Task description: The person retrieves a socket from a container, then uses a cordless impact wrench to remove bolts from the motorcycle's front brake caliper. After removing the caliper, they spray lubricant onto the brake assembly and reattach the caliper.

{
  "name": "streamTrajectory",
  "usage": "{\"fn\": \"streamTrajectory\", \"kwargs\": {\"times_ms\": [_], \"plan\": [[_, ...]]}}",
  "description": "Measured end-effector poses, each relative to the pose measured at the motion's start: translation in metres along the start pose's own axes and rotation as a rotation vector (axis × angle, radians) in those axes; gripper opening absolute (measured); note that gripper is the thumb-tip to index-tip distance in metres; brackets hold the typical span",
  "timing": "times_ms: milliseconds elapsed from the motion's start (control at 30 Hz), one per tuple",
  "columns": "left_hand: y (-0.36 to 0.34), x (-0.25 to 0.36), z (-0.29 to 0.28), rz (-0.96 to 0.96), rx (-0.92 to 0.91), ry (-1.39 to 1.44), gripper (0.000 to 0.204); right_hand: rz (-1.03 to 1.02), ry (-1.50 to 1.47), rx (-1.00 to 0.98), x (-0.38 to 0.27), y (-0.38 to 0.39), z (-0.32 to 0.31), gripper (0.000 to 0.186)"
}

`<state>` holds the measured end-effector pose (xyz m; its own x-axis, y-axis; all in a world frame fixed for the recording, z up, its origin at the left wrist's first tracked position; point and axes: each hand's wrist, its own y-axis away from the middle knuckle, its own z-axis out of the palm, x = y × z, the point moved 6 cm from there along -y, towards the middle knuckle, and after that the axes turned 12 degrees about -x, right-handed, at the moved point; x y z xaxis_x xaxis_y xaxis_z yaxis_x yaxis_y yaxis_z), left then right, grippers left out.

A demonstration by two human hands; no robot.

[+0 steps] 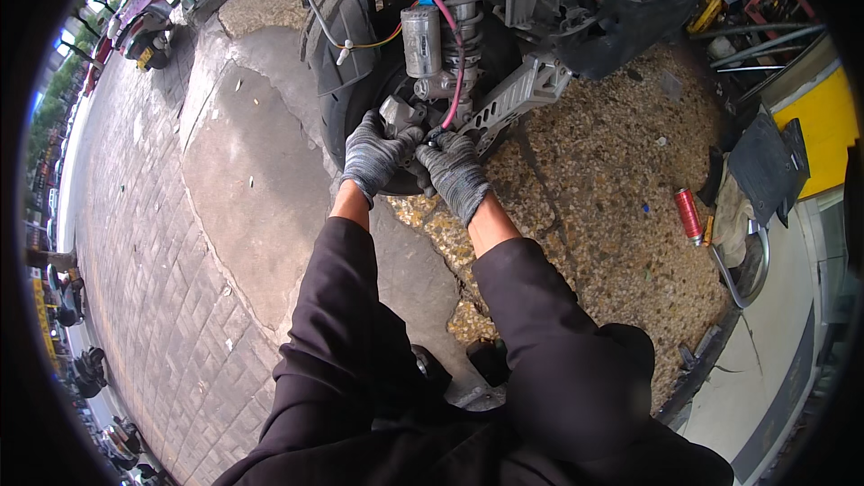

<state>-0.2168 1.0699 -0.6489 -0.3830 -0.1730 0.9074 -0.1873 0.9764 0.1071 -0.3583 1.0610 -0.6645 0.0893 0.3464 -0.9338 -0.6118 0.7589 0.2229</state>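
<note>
A red cylindrical spray can [688,214] lies on the speckled pebble-concrete ground [594,189]. Near it, a black rubber mat [765,166] leans beside a yellow panel [823,121]. A grey brick pavement [144,243] stretches off at left.

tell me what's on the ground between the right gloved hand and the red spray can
Nothing lies there: in the head view, the stretch from the right hand to the red spray can is bare speckled pebble paving, with only a crack across it.
</note>
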Motion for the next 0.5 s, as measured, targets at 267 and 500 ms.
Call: {"fn": "streamTrajectory", "kwargs": {"times_ms": [267, 500], "plan": [[-0.003, 0.009, -0.004, -0.042, -0.042, -0.084, 0.053, -0.029, 0.000, 0.002, 0.003, -0.001, 0.001, 0.008], [0.002, 0.000, 0.000, 0.078, 0.009, 0.084, 0.052, 0.018, 0.096, 0.010, -0.003, -0.001, 0.000, 0.008]]}}
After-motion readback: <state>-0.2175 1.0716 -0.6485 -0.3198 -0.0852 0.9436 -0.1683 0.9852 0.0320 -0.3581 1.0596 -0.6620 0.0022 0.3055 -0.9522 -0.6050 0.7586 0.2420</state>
